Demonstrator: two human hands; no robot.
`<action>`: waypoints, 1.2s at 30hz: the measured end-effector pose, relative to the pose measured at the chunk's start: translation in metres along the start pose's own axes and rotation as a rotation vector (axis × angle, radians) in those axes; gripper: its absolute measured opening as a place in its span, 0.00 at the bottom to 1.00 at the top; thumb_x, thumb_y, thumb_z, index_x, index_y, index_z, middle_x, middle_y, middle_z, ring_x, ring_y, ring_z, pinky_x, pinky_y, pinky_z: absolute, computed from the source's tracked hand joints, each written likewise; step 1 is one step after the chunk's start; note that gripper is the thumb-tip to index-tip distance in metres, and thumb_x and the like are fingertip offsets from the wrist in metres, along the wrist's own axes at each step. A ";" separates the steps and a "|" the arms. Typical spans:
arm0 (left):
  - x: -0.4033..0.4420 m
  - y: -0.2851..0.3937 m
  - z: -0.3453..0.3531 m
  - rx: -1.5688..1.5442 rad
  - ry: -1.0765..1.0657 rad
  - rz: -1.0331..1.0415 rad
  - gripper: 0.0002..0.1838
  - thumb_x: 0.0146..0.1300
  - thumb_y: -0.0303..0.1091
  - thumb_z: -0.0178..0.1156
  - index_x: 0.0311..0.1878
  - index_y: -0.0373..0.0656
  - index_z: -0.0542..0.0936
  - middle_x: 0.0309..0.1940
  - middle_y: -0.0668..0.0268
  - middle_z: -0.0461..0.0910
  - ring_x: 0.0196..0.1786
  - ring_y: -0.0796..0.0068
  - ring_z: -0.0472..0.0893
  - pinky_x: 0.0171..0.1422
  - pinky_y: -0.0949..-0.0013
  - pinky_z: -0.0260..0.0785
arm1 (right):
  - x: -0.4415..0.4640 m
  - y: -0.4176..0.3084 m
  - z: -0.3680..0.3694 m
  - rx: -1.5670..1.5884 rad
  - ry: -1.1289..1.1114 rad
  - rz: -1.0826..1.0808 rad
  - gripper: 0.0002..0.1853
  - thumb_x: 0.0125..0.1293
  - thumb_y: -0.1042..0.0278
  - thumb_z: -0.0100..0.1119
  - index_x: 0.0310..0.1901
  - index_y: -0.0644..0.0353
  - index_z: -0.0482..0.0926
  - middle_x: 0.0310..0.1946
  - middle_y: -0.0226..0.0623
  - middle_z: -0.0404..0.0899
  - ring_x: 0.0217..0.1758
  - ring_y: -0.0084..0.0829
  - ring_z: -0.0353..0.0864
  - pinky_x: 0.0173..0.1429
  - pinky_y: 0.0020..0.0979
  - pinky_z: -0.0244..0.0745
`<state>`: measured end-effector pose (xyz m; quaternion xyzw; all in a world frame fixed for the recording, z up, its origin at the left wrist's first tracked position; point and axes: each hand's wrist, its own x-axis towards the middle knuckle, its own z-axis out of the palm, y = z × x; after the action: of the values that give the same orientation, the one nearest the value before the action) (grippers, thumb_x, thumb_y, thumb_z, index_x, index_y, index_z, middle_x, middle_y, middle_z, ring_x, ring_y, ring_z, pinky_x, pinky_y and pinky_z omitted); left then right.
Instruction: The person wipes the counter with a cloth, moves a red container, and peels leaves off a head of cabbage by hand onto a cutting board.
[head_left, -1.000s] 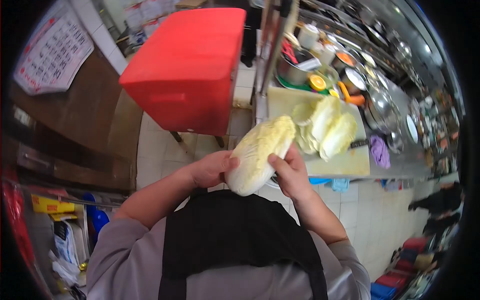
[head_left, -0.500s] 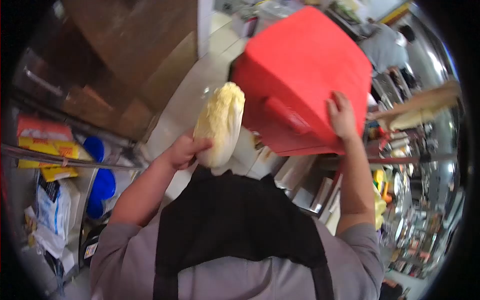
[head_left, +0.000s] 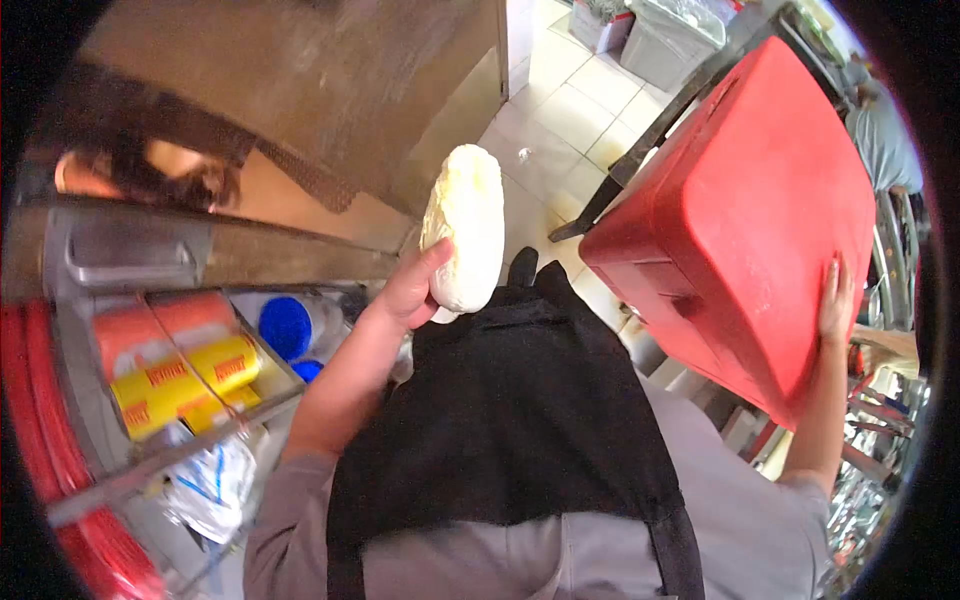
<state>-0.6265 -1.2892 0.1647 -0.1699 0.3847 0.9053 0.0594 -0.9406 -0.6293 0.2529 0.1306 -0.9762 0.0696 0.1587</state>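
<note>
A pale yellow and white napa cabbage (head_left: 467,225) is upright in my left hand (head_left: 412,290), whose thumb and fingers wrap its lower end in front of the black apron. My right hand (head_left: 837,300) lies with its fingers stretched out on the lid of the big red box (head_left: 765,220), near its right edge. The hand touches the red surface and grips nothing.
A wire shelf (head_left: 170,465) at the lower left holds yellow packages (head_left: 185,385), blue-lidded tubs (head_left: 286,328) and a plastic bag. A brown door-like panel (head_left: 400,90) stands beyond. Grey bins (head_left: 672,45) sit on the tiled floor. Another person (head_left: 885,140) is at the upper right.
The view has turned left, away from the counter with the cutting board and leaves. My right hand has let go of the cabbage and rests on the red box; my left hand has kept the cabbage.
</note>
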 end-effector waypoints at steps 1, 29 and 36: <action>0.017 0.011 -0.007 0.000 -0.061 -0.049 0.38 0.71 0.58 0.56 0.74 0.41 0.63 0.63 0.55 0.77 0.60 0.55 0.81 0.61 0.45 0.78 | 0.007 0.014 0.009 -0.083 0.026 -0.071 0.29 0.80 0.50 0.44 0.69 0.67 0.70 0.70 0.51 0.69 0.75 0.45 0.64 0.79 0.40 0.55; 0.521 0.231 0.027 0.540 0.020 -0.362 0.40 0.62 0.61 0.67 0.68 0.41 0.71 0.56 0.61 0.81 0.53 0.65 0.84 0.52 0.53 0.77 | 0.109 -0.116 0.041 -0.164 0.149 0.720 0.30 0.79 0.46 0.43 0.70 0.62 0.69 0.70 0.51 0.68 0.74 0.50 0.64 0.77 0.43 0.58; 0.640 0.198 0.052 0.683 0.012 -0.500 0.42 0.61 0.62 0.68 0.70 0.44 0.69 0.59 0.62 0.78 0.56 0.61 0.81 0.52 0.51 0.75 | 0.098 -0.029 0.041 -0.281 0.173 0.846 0.31 0.79 0.45 0.42 0.71 0.62 0.68 0.71 0.51 0.67 0.75 0.48 0.63 0.79 0.42 0.55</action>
<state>-1.2859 -1.4047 0.1066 -0.2340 0.6100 0.6823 0.3280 -1.0339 -0.6874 0.2491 -0.3088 -0.9269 0.0058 0.2133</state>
